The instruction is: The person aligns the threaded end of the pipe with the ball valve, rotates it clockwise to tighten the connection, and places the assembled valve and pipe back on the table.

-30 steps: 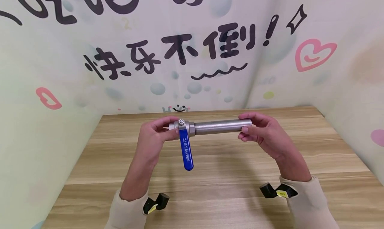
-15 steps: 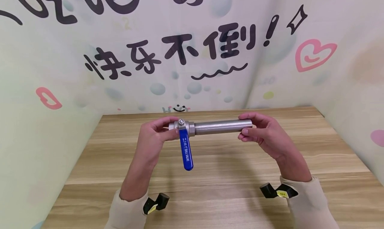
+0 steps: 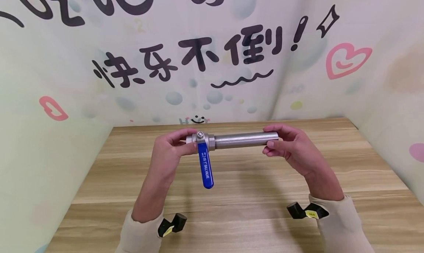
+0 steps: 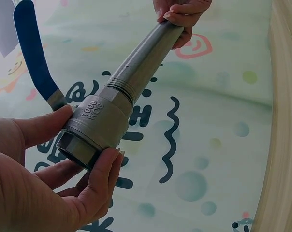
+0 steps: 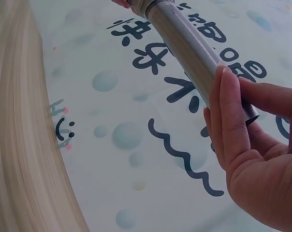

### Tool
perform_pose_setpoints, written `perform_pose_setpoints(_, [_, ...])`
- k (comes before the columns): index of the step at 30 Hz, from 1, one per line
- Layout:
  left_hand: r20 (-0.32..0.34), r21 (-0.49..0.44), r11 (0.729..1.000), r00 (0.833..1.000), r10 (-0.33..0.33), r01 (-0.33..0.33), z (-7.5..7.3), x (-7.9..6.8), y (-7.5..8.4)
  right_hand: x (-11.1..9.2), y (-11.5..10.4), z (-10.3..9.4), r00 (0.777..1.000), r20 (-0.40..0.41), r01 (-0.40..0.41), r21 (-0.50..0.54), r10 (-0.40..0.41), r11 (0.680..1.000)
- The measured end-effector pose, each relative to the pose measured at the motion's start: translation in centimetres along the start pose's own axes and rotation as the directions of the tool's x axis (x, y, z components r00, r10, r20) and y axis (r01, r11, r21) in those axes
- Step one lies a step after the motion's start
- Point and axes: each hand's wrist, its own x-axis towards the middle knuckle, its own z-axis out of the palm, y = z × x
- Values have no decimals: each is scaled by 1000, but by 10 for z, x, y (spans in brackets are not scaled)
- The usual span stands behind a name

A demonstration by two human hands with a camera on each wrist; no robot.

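Note:
A steel ball valve (image 3: 206, 139) with a blue lever handle (image 3: 206, 168) is joined to a plain steel pipe (image 3: 246, 140), and both are held level above the table. My left hand (image 3: 169, 148) grips the valve body at its left end, thumb in front by the base of the handle. The pipe's far end lies between the thumb and fingers of my right hand (image 3: 294, 146). In the left wrist view, threads of the pipe (image 4: 146, 60) show where it enters the hexagonal collar of the valve (image 4: 100, 118), which has raised lettering.
Beneath the hands spreads a wood-grain table (image 3: 232, 216). A pale curtain (image 3: 149, 94) printed with dark lettering, hearts and bubbles rises behind its back edge and along the sides. Each sleeve carries a black wrist device (image 3: 172, 224).

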Motion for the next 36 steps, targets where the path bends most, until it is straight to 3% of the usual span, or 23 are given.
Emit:
perform_pose_setpoints(25, [-5,10,1000,1000,-3,3,1,-1,1,-1,0,1,1000,-3,-16,-11,16,1000])
perform_pose_setpoints(36, [-5,-3,1000,1000,-5,5,1,-2,1,-1,-1,-1,1000,14,-6,39,5,999])
